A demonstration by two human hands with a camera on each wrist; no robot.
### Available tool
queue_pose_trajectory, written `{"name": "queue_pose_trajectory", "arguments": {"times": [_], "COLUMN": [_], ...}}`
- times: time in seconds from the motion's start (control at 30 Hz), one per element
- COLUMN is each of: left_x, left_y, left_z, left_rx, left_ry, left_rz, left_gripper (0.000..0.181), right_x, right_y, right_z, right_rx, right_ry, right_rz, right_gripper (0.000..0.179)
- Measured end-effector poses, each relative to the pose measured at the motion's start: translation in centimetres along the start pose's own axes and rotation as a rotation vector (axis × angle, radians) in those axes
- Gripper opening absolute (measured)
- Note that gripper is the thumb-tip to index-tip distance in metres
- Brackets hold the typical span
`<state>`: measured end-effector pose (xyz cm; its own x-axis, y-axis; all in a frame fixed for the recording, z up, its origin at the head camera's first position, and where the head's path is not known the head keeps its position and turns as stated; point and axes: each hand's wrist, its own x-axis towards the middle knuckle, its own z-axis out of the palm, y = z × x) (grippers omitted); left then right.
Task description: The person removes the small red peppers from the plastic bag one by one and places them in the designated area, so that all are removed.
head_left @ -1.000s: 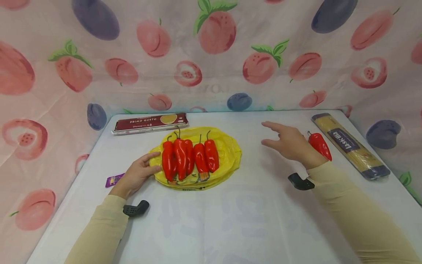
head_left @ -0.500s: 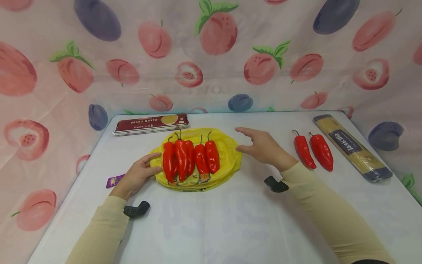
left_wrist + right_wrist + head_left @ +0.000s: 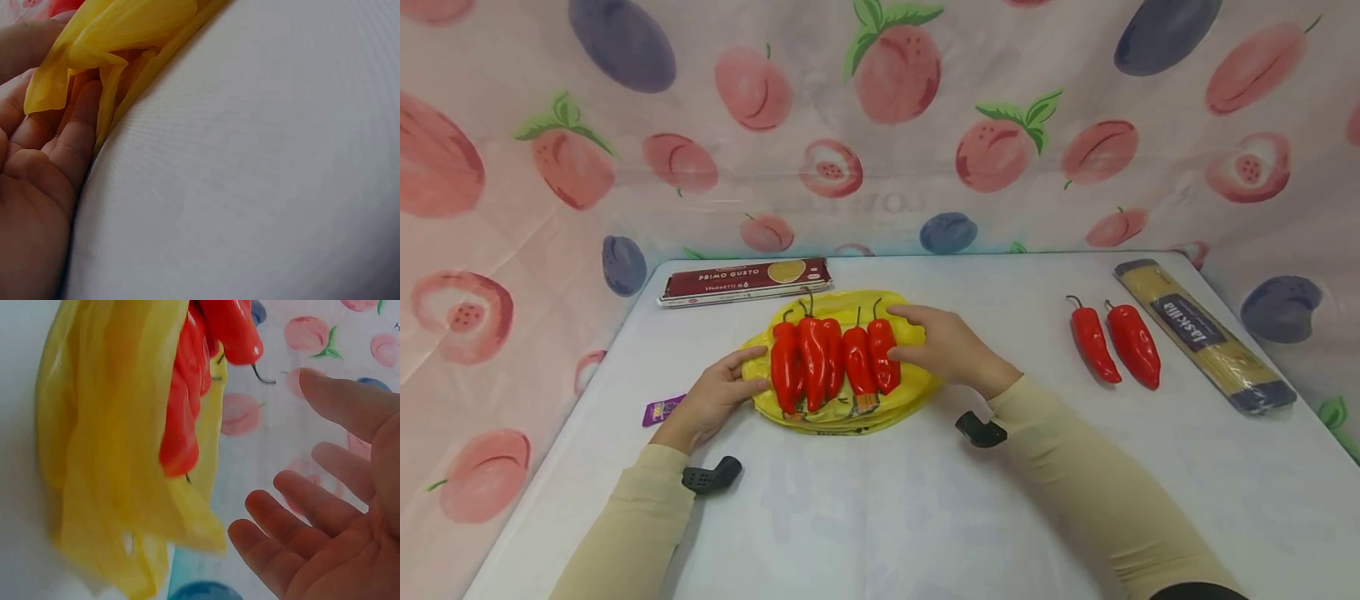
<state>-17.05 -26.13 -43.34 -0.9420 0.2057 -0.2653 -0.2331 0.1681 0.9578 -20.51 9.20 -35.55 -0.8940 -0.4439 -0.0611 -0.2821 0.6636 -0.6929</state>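
Several glossy red peppers lie side by side on a yellow plastic bag in the middle of the table. My left hand holds the bag's left edge; in the left wrist view the thumb is above the yellow plastic and the fingers are under it. Over the bag's right side is my right hand, fingers spread and holding nothing, beside the rightmost pepper. In the right wrist view its fingers are apart from the bag. Whether the thumb touches that pepper, I cannot tell.
Two loose red peppers, a narrower one and a wider one, lie at the right. Beyond them is a spaghetti pack. A dark red spaghetti pack lies at the back left. Behind my left wrist is a small purple packet.
My right hand has moved left from near the loose peppers to the bag's right side, uncovering the narrower loose pepper. My left hand stays at the bag's left edge.
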Motion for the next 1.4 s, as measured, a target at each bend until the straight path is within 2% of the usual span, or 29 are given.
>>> {"name": "queue_pose_trajectory", "arguments": {"times": [0.43,0.53,0.8,0.97,1.23,1.4], "left_x": [0.1,0.2,0.1,0.1,0.0,0.0], "left_y": [-0.1,-0.2,-0.2,-0.2,-0.1,-0.1], "left_z": [0.0,0.0,0.0,-0.1,-0.1,-0.2], "left_rx": [0.019,0.022,0.023,0.027,0.017,0.006], "left_ry": [0.002,0.002,0.004,0.003,0.004,-0.002], "left_rz": [0.018,0.016,0.016,0.019,0.011,0.018], "left_gripper": [0.071,0.071,0.070,0.070,0.070,0.070], "right_x": [1.4,1.9,3.0,3.5,3.8,4.0], "right_y": [-3.1,-3.6,-5.0,-5.4,-5.5,-5.6], "right_z": [4.2,4.8,6.4,7.2,7.8,7.9], "right_rx": [0.034,0.041,0.017,-0.049,-0.067,-0.081], "right_ry": [-0.080,-0.096,-0.129,-0.131,-0.134,-0.133], "right_rz": [-0.127,-0.131,-0.086,-0.062,-0.011,-0.007], "right_gripper": [0.063,0.064,0.068,0.071,0.072,0.073]}}
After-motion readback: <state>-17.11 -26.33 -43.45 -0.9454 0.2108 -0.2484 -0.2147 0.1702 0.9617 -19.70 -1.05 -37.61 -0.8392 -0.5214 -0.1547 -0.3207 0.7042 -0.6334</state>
